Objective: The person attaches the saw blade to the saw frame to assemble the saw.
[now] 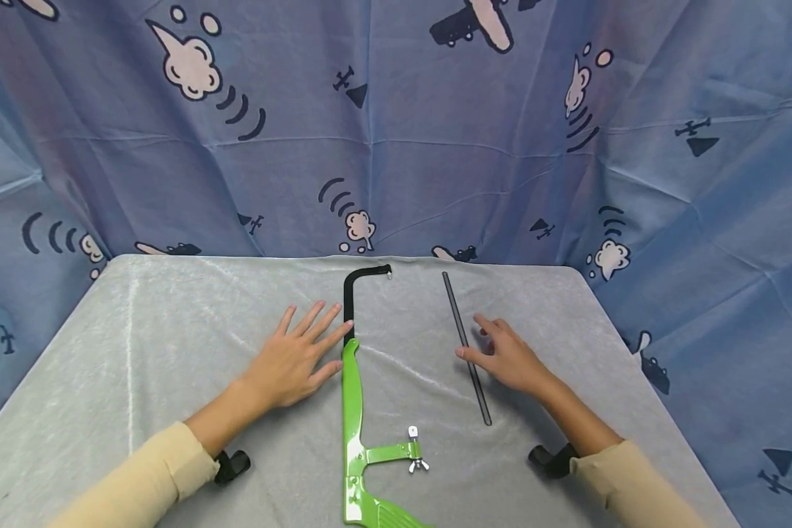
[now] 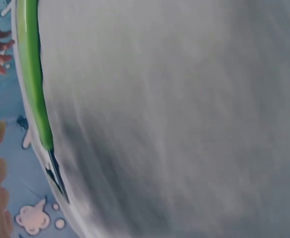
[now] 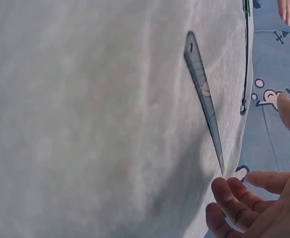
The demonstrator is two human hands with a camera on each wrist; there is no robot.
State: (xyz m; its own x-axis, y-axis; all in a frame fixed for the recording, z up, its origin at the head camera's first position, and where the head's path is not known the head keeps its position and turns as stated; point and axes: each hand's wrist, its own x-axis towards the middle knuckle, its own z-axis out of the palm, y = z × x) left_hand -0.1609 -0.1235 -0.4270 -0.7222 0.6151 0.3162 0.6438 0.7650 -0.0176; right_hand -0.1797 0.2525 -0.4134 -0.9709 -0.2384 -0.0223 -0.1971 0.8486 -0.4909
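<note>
The left hand [image 1: 293,367] is held empty and spread wide, its fingers straightened. The right hand [image 1: 508,359] is empty too, its fingers loosely bent and its thumb parted from them.

Just to the right of the left hand, the frame [image 1: 353,389] is laid lengthwise on the table [image 1: 191,323]. Its black bar [image 1: 348,293] is overlapped by the left index fingertip in the head view; whether it is touched cannot be told. Beyond the left fingertips, the bar is bent towards the right. Nearer than both hands and between them, a green arm [image 1: 386,454] is carried by the frame, with a wing nut [image 1: 419,465] fitted at its end. The handle [image 1: 386,513] is cut off by the lower picture edge.

The blade [image 1: 477,385] is laid slantwise on the table, just left of the right hand, and is crossed by the right thumb in the head view. In the right wrist view, a hole is seen in one of its ends, away from the right fingertips.

Beyond both hands, the table is backed by a blue printed curtain [image 1: 449,191]. Behind each hand, a pale sleeve [image 1: 171,469] is worn.
</note>
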